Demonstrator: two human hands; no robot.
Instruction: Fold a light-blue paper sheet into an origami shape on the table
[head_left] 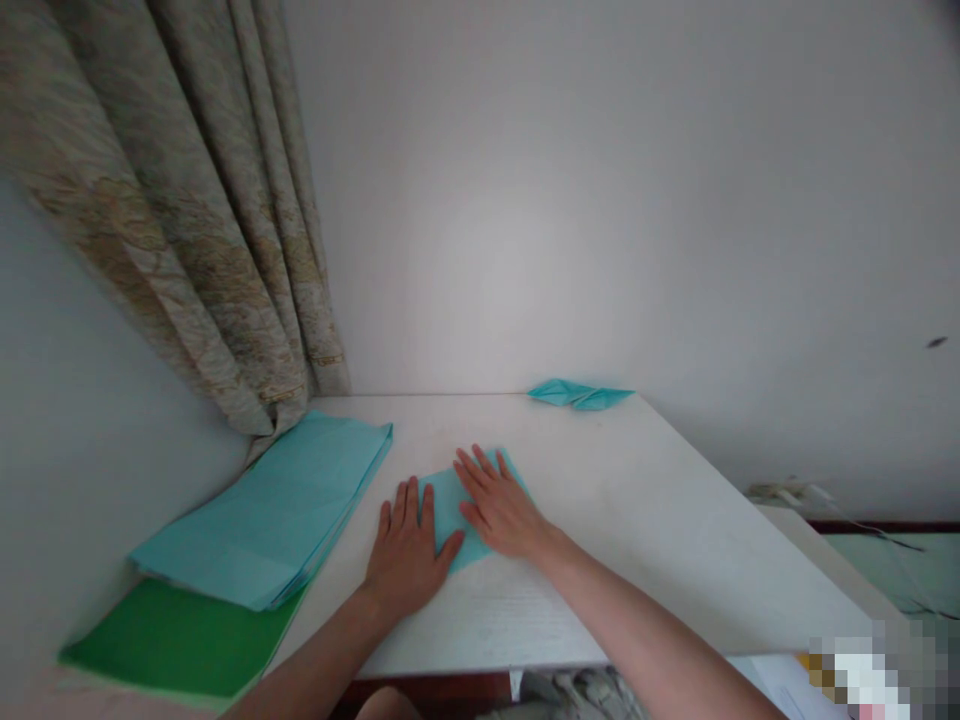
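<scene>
A folded sheet of light teal paper [450, 510] lies flat on the white table [637, 500], partly hidden by my hands. My left hand [409, 545] rests palm down against its lower left side. My right hand [499, 505] lies flat across its upper right part, with the fingers spread. Neither hand grips the paper. At the table's far edge sits a small folded teal paper piece [581, 395], well beyond both hands.
Left of the table, a thick stack of teal paper [266, 510] lies on a green sheet [176, 640]. A patterned curtain [187, 230] hangs in the far left corner, and a wall stands behind the table. Papers lie on a lower surface at the bottom right.
</scene>
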